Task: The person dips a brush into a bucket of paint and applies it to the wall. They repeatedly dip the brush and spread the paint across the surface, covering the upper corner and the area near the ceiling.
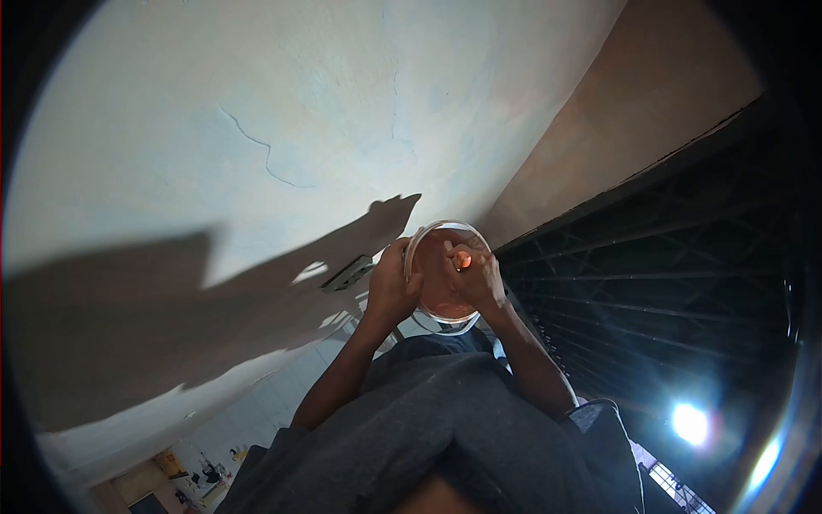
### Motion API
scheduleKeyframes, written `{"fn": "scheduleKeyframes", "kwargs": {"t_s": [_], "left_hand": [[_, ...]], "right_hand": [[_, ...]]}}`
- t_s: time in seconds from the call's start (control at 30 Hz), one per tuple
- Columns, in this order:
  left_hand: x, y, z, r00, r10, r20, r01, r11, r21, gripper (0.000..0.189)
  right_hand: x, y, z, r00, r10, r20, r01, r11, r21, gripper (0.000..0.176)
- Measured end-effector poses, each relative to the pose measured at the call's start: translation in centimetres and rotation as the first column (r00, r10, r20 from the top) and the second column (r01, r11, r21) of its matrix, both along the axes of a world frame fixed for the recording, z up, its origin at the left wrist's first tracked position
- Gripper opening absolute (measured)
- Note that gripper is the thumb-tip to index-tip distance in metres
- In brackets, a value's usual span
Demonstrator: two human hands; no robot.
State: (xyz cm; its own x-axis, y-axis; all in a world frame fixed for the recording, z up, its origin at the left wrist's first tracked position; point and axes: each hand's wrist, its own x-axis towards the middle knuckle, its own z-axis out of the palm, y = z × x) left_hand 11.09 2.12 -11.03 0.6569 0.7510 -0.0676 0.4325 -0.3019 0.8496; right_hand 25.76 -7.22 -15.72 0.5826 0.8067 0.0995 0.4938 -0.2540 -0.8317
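Seen from above, a person in a dark grey shirt (428, 403) extends both forearms forward from the body, elbows bent, the hands meeting at a round bucket (446, 224). The bucket is held up in front of the chest, close to a pale, cracked wall (282, 94), its open top facing the viewer, with brown contents (432, 278) inside. The left hand (396, 281) is curled around the left edge of the bucket's rim, the thumb side toward the opening. The right hand (481, 281) comes in over the right edge, fingers closed around an orange-ended tool (462, 260) above the brown contents; how deep the tool reaches cannot be told. A dark shadow (317, 248) falls across the wall, and a bright light (690, 424) shines at lower right.
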Motion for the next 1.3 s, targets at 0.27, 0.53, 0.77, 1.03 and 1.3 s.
{"fn": "scheduleKeyframes", "kwargs": {"t_s": [0.27,0.53,0.77,1.03,1.3], "left_hand": [[0.3,0.2,-0.1,1.0,-0.019,0.025,0.016,0.995,0.094,0.051],[0.5,0.4,0.9,1.0,-0.001,-0.011,0.001,0.999,-0.033,0.052],[0.8,0.8,0.6,0.999,-0.033,0.016,0.033,0.999,0.004,0.052],[0.9,0.3,0.4,0.998,-0.051,0.03,0.048,0.996,0.076,0.049],[1.1,0.0,0.7,0.998,-0.045,0.035,0.044,0.998,0.035,0.048]], "right_hand": [[-0.3,0.0,-2.0,0.997,0.049,0.054,-0.042,0.99,-0.136,0.016],[1.2,-2.7,2.9,0.956,-0.172,-0.239,0.172,0.985,-0.021,0.022],[1.4,-3.1,3.3,0.96,-0.17,-0.222,0.176,0.984,0.008,0.021],[1.0,0.4,0.7,0.976,-0.007,0.22,0.006,1.0,0.008,0.02],[1.1,-0.1,1.3,0.992,0.0,0.122,0.014,0.994,-0.112,0.023]]}}
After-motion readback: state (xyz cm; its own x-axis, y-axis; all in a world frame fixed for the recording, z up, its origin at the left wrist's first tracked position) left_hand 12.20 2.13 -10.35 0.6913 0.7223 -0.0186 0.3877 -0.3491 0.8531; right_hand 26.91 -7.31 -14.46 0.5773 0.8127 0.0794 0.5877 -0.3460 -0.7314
